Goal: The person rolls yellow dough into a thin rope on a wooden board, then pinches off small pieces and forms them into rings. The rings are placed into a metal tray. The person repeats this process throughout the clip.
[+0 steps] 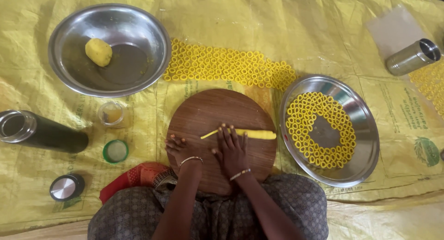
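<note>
A crinkled yellow plastic sheet (259,23) covers the floor under even, soft light; bare pale floor (388,221) shows at five o'clock.

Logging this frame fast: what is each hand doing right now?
Left hand: open, flat on the round wooden board, holding nothing.
Right hand: open, fingers pressing on the yellow dough rope.

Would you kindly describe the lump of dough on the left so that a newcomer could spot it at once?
Start at the round wooden board in the middle of the yellow sheet, then look up and left to the larger steel bowl. Inside it lies the lump of dough, alone. Unlike the rolled strip under the right hand and the many small rings, it is a thick, unshaped block.
</note>
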